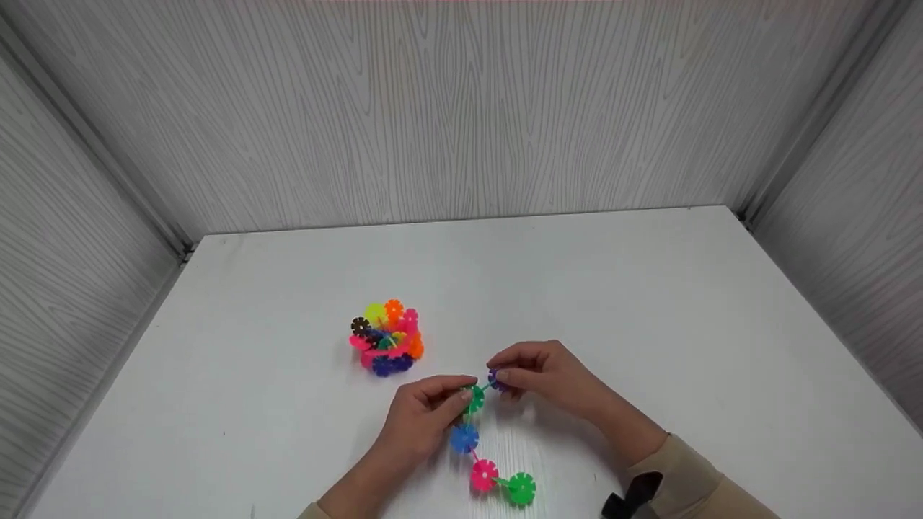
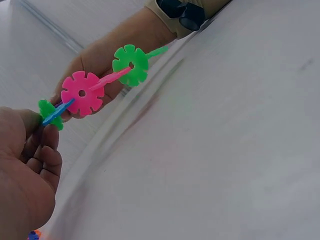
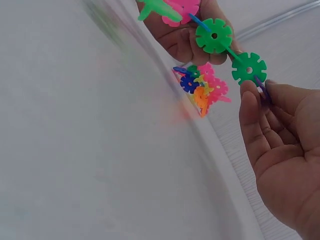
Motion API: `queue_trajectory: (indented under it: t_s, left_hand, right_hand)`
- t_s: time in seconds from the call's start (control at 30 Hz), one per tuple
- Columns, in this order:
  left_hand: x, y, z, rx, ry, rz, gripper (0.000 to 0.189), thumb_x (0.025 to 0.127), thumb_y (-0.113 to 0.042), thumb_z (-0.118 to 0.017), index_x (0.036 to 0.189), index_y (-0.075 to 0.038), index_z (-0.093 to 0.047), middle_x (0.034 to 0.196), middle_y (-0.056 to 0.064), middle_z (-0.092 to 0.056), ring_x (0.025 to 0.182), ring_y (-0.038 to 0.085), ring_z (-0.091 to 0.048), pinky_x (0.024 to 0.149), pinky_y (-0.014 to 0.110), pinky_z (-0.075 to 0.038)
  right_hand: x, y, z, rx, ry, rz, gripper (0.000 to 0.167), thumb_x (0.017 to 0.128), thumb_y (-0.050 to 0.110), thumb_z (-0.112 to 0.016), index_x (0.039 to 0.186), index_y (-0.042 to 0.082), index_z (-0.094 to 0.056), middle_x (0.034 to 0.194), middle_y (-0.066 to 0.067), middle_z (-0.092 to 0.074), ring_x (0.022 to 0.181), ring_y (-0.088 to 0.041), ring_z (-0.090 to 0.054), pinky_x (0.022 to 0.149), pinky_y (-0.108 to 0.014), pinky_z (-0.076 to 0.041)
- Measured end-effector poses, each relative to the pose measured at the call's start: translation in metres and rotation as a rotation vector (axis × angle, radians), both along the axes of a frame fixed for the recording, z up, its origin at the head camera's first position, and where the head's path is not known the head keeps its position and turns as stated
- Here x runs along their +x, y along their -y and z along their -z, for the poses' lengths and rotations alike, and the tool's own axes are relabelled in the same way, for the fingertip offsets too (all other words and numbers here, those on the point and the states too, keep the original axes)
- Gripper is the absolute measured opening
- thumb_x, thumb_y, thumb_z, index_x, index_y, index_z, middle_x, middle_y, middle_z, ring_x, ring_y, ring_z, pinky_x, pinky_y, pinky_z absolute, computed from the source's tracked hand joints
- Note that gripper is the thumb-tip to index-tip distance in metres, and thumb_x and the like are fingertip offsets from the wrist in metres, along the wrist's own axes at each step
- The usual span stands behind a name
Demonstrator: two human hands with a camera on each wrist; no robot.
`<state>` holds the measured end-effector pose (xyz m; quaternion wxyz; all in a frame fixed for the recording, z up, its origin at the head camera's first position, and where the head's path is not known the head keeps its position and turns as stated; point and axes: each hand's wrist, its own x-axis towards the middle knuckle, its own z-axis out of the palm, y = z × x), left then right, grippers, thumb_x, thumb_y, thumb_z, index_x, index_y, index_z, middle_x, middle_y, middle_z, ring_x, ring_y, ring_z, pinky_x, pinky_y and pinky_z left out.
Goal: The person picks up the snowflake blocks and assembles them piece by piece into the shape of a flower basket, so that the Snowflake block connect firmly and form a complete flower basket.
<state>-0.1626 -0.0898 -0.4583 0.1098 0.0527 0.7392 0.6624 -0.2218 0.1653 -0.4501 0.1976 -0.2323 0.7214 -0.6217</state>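
A chain of notched plastic snowflake discs, slotted edge to edge, runs between my two hands and down toward me. My left hand (image 1: 422,418) pinches a green disc (image 1: 476,401) between thumb and fingers. At the top end, my right hand (image 1: 551,376) pinches a purple disc (image 3: 263,91), which meets a green disc (image 3: 249,62) in the right wrist view. Below the left hand follow a blue disc (image 1: 464,438), a pink disc (image 1: 484,476) and a bright green disc (image 1: 521,489) at the lower end. Fingers partly hide both pinched discs.
On the white table (image 1: 649,303), beyond my left hand, sits a cluster of joined discs (image 1: 389,339) in pink, orange, yellow, dark blue and black. Wood-grained panels (image 1: 461,115) rise at the back and on both sides.
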Motion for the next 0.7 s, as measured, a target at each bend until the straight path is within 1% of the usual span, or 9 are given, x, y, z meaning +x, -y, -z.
queue_trajectory:
  t_s: [0.07, 0.13, 0.2, 0.27, 0.33, 0.47, 0.53, 0.6, 0.7]
  left_hand:
    - [-0.0004, 0.0005, -0.0001, 0.015, -0.005, -0.009, 0.03, 0.103, -0.021, -0.072, 0.132, -0.012, -0.075, 0.105, 0.007, -0.074, 0.09, 0.024, -0.063, 0.079, 0.023, -0.059]
    - [-0.0014, 0.0011, -0.0001, 0.031, -0.008, -0.032, 0.033, 0.105, -0.023, -0.07, 0.136, -0.011, -0.073, 0.106, 0.009, -0.073, 0.092, 0.024, -0.063, 0.08, 0.023, -0.058]
    - [-0.0023, 0.0017, 0.0003, 0.052, -0.002, -0.053, 0.036, 0.106, -0.025, -0.068, 0.14, -0.01, -0.069, 0.107, 0.011, -0.07, 0.094, 0.025, -0.062, 0.081, 0.023, -0.058]
    - [-0.003, 0.0023, 0.0005, 0.063, 0.012, -0.071, 0.039, 0.108, -0.027, -0.064, 0.144, -0.011, -0.065, 0.112, 0.011, -0.07, 0.098, 0.026, -0.064, 0.085, 0.025, -0.059]
    - [-0.0035, 0.0021, 0.0006, 0.076, 0.036, -0.084, 0.041, 0.109, -0.03, -0.063, 0.145, -0.01, -0.063, 0.117, 0.01, -0.071, 0.102, 0.025, -0.065, 0.087, 0.026, -0.059]
    - [-0.004, 0.0002, 0.001, 0.083, 0.078, -0.076, 0.045, 0.106, -0.03, -0.069, 0.145, -0.009, -0.062, 0.122, 0.01, -0.072, 0.104, 0.024, -0.069, 0.088, 0.028, -0.061]
    - [-0.004, -0.0013, 0.0016, 0.073, 0.078, -0.063, 0.046, 0.102, -0.028, -0.074, 0.143, -0.008, -0.062, 0.121, 0.011, -0.072, 0.104, 0.024, -0.069, 0.087, 0.029, -0.061]
    - [-0.0038, -0.0027, 0.0023, 0.051, 0.064, -0.051, 0.048, 0.099, -0.026, -0.079, 0.14, -0.007, -0.063, 0.12, 0.01, -0.072, 0.106, 0.023, -0.07, 0.088, 0.029, -0.061]
    - [-0.0039, -0.0041, 0.0038, 0.031, 0.032, -0.048, 0.05, 0.095, -0.023, -0.083, 0.136, -0.004, -0.062, 0.119, 0.008, -0.072, 0.109, 0.022, -0.07, 0.091, 0.028, -0.061]
  right_hand:
    - [-0.0002, -0.0005, -0.0003, -0.015, 0.017, 0.016, 0.03, 0.104, 0.016, -0.07, 0.127, -0.004, -0.072, 0.109, -0.014, -0.077, 0.085, -0.023, -0.073, 0.083, -0.036, -0.064]
    - [-0.001, -0.0018, -0.0005, -0.045, 0.032, 0.052, 0.032, 0.104, 0.017, -0.071, 0.127, -0.006, -0.071, 0.109, -0.017, -0.076, 0.086, -0.024, -0.075, 0.085, -0.038, -0.064]
    - [-0.0018, -0.0034, -0.0012, -0.085, 0.055, 0.108, 0.036, 0.103, 0.018, -0.072, 0.128, -0.008, -0.068, 0.112, -0.021, -0.074, 0.088, -0.025, -0.075, 0.087, -0.039, -0.064]
    - [-0.003, -0.0046, -0.0016, -0.133, 0.076, 0.177, 0.039, 0.103, 0.019, -0.073, 0.13, -0.009, -0.066, 0.115, -0.027, -0.071, 0.091, -0.026, -0.076, 0.089, -0.039, -0.063]
    - [-0.0043, -0.0051, -0.0024, -0.188, 0.103, 0.25, 0.038, 0.103, 0.018, -0.072, 0.13, -0.008, -0.065, 0.119, -0.032, -0.068, 0.092, -0.025, -0.076, 0.09, -0.038, -0.063]
    - [-0.0055, -0.0053, -0.005, -0.301, 0.151, 0.393, 0.028, 0.104, 0.011, -0.069, 0.127, -0.004, -0.066, 0.124, -0.036, -0.063, 0.093, -0.026, -0.076, 0.091, -0.037, -0.062]
    - [-0.0051, -0.0052, -0.0067, -0.349, 0.162, 0.447, 0.024, 0.105, 0.008, -0.067, 0.126, -0.003, -0.066, 0.123, -0.035, -0.064, 0.094, -0.027, -0.076, 0.092, -0.036, -0.062]
    - [-0.0046, -0.0049, -0.008, -0.386, 0.164, 0.484, 0.022, 0.105, 0.006, -0.065, 0.125, -0.002, -0.066, 0.123, -0.035, -0.064, 0.094, -0.027, -0.076, 0.092, -0.037, -0.062]
    - [-0.0035, -0.0042, -0.0097, -0.419, 0.157, 0.509, 0.02, 0.105, 0.004, -0.064, 0.124, -0.003, -0.066, 0.123, -0.036, -0.063, 0.095, -0.028, -0.076, 0.093, -0.038, -0.062]
